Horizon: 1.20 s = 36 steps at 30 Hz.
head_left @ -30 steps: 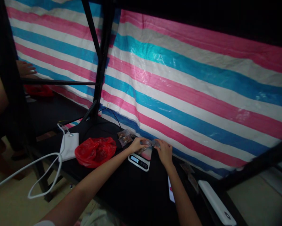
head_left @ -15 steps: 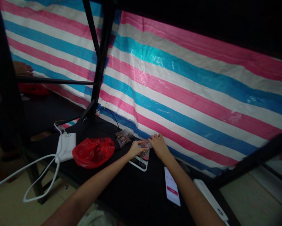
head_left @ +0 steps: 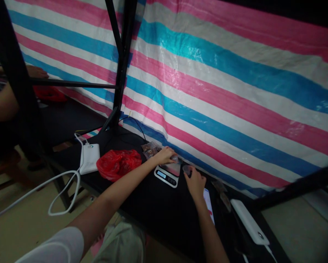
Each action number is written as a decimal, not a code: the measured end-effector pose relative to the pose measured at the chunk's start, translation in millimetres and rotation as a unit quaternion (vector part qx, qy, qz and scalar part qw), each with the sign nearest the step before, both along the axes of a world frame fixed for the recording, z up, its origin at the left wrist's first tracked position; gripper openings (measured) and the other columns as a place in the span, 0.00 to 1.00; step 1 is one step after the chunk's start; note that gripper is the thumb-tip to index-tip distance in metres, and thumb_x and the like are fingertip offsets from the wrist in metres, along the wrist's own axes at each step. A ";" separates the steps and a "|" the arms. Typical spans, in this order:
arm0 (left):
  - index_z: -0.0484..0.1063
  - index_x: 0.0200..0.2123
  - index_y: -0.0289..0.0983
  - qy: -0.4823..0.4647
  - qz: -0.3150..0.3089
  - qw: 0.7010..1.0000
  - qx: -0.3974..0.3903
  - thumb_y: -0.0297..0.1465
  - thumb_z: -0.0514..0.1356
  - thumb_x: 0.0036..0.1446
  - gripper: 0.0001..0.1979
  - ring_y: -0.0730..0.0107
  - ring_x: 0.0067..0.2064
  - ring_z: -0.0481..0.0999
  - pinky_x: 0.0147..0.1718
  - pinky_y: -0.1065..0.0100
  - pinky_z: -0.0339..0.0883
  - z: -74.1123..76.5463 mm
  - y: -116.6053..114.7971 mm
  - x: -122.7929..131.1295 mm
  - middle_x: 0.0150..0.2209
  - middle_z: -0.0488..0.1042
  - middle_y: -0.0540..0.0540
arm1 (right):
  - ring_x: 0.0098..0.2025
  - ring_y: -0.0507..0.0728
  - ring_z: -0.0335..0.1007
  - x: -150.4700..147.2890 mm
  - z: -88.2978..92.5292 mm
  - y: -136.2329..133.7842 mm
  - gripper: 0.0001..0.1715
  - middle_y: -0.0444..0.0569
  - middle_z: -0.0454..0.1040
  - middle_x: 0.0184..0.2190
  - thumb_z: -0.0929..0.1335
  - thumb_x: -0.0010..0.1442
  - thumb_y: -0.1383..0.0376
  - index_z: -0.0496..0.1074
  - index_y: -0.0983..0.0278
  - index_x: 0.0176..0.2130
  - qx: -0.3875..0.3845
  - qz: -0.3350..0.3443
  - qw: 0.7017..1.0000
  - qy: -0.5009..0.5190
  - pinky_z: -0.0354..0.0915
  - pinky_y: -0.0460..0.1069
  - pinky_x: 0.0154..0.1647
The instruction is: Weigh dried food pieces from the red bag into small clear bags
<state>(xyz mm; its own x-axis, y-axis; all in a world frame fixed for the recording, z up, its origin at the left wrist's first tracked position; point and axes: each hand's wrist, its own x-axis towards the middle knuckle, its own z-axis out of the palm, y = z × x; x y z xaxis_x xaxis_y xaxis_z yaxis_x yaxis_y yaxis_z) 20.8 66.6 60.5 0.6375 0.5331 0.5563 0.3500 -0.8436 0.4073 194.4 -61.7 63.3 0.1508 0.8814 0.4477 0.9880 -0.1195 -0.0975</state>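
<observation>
My left hand reaches over the back of a small white digital scale, its fingers curled round a small clear container at the platform's rear edge. What the container holds is hard to make out. To the right of the scale, my right hand pinches a small clear cup-like piece between thumb and fingers. Behind my left hand lie clear plastic bags of small brownish pieces. A phone with a lit screen is partly covered by my right forearm.
A crumpled red plastic bag sits left of the scale, beside a white power bank with a cable. Another white device lies at the right, near a clear bag. Striped sheeting hangs behind. Another person's arm shows at left.
My hands were together over the scale and have come apart. The right hand has moved right with the clear piece; the left stays behind the scale. The view has shifted, uncovering the scale's display.
</observation>
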 end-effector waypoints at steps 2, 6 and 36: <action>0.73 0.41 0.37 0.036 -0.008 0.999 0.009 0.38 0.64 0.44 0.19 0.60 0.43 0.70 0.48 0.63 0.54 -7.0 0.3 5.6 0.38 0.74 0.42 | 0.42 0.60 0.67 2.4 -32.9 -6.7 0.19 0.51 0.73 0.39 0.61 0.56 0.59 0.64 0.62 0.46 -0.021 -0.039 0.995 0.090 0.54 0.53 0.40; 0.67 0.48 0.37 0.001 0.019 1.000 0.017 0.39 0.62 0.47 0.24 0.60 0.49 0.67 0.50 0.61 0.53 -21.2 -11.8 6.0 0.45 0.71 0.42 | 0.43 0.62 0.67 -0.7 -68.0 -15.1 0.22 0.53 0.73 0.41 0.60 0.54 0.57 0.63 0.64 0.47 0.007 -0.041 0.979 0.197 0.57 0.53 0.40; 0.71 0.27 0.41 -0.027 0.434 0.873 -0.223 0.29 0.52 0.51 0.08 0.65 0.37 0.73 0.36 0.65 0.68 -294.0 -370.6 -305.5 0.35 0.72 0.45 | 0.43 0.61 0.63 -33.3 -55.8 -50.7 0.22 0.53 0.69 0.37 0.57 0.48 0.73 0.67 0.65 0.43 0.190 0.030 0.974 0.120 0.51 0.54 0.42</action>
<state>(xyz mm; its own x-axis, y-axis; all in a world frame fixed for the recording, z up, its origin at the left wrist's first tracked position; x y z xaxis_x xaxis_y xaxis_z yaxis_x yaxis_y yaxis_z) -284.8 -304.0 -233.5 -0.1339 0.9730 0.1880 0.7480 -0.0252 0.6632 161.1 -112.4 7.5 0.2440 0.6694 0.7017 0.9355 0.0283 -0.3523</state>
